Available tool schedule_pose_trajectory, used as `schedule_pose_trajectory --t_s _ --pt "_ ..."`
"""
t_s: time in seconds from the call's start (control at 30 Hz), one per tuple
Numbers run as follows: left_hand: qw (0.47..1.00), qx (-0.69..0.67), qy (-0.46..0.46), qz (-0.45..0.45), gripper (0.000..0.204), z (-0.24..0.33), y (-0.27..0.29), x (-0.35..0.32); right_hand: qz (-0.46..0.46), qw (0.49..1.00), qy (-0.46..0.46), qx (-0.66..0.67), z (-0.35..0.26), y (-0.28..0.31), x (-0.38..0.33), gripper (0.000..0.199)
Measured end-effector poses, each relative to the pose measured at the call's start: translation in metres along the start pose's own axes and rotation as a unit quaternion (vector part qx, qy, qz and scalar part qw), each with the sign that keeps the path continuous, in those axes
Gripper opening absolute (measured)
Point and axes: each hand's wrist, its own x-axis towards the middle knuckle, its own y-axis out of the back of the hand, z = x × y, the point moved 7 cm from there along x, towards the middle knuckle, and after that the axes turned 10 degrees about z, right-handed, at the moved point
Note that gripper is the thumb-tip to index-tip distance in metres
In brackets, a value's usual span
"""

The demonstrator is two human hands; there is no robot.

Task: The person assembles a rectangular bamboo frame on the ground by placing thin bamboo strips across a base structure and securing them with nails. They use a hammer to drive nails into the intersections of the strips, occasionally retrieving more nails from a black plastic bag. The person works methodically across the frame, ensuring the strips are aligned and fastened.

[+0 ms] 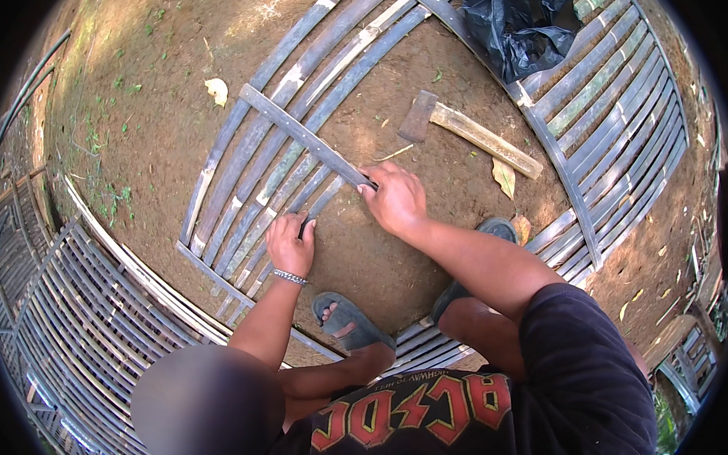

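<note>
Outdoor yard (pixel 155 106), bare soil (pixel 162 178), scattered leaves (pixel 504 178)

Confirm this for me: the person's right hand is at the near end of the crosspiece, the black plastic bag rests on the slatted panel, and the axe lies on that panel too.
Not quite: the axe lies on the bare dirt, as the head view shows. The right hand is at the crosspiece's near end, and the black plastic bag rests on the slatted panel.

grey crossbar (pixel 303 134), black bag (pixel 521 29), brown soil (pixel 157 146)
</note>
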Motion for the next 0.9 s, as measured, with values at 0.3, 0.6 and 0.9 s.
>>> schedule_pose_trajectory --t_s 0.3,0.6,0.9 --pt "1.0 -0.017 -0.008 0.003 0.029 -0.001 -0.004 -0.001 -0.029 0.996 0.014 0.082 0.024 0.055 0.023 0.031" --pt "0.998 -0.05 0.026 -0.003 0.033 -0.009 0.01 -0.001 0.276 0.898 0.327 -0.106 -0.026 0.277 0.103 0.015" --pt "0.995 -0.081 0.06 0.006 0.028 -0.008 0.029 0.008 0.047 0.937 0.122 -0.325 0.013 0.331 0.193 0.022"
